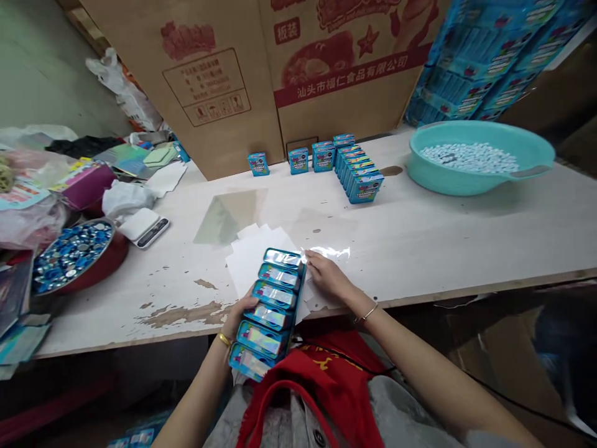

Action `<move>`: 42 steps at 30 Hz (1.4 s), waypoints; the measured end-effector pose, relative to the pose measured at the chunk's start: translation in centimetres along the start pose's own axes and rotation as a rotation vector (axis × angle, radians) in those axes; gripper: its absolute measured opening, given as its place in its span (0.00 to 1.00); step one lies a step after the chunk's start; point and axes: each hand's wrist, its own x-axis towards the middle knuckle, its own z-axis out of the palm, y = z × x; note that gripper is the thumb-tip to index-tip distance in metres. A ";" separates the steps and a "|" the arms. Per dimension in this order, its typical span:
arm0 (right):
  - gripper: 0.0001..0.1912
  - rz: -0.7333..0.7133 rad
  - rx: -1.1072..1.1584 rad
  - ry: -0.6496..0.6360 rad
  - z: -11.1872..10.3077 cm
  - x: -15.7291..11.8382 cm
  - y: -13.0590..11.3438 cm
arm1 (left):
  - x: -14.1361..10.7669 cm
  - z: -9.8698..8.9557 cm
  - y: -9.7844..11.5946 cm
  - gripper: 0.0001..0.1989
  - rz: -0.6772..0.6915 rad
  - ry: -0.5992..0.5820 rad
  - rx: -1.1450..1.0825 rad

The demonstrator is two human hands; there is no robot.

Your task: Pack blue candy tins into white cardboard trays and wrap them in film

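Observation:
A row of shiny blue candy boxes [275,294], several side by side, tilts over the table's front edge at my lap. My left hand [239,315] is wrapped round its left side, with the thumb on top and the other fingers mostly hidden beneath. At the upper right corner of the row, my right hand [328,274] has its curled fingers closed on the edge. Glossy glare hides some detail there. Under the far end of the row lies a fanned stack of white paper sheets [252,249].
Small blue boxes [364,188] stand at the back before large cartons [224,137]. A turquoise basin [466,183] of white pieces is at right, below wrapped blue packs [461,87]. At left are a red bowl [114,258] of blue wrapped pieces and a white scale [142,225].

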 end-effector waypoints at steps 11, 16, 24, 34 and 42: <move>0.16 0.098 0.364 0.154 -3.5 2.3 -1.4 | 1.4 3.5 -0.2 0.38 -0.061 -0.019 0.135; 0.20 0.173 0.532 -0.012 -3.2 1.9 -1.5 | 1.3 3.9 0.3 0.39 -0.025 -0.030 0.154; 0.23 0.283 0.737 -0.077 -4.4 1.9 -1.2 | 2.6 4.5 0.3 0.33 -0.069 -0.123 0.154; 0.19 0.290 0.649 -0.048 -4.2 2.5 1.0 | 4.8 4.4 0.5 0.28 0.000 0.010 0.460; 0.20 0.060 -0.084 0.118 -4.0 -0.9 0.6 | 7.3 1.8 3.7 0.17 0.645 0.120 1.241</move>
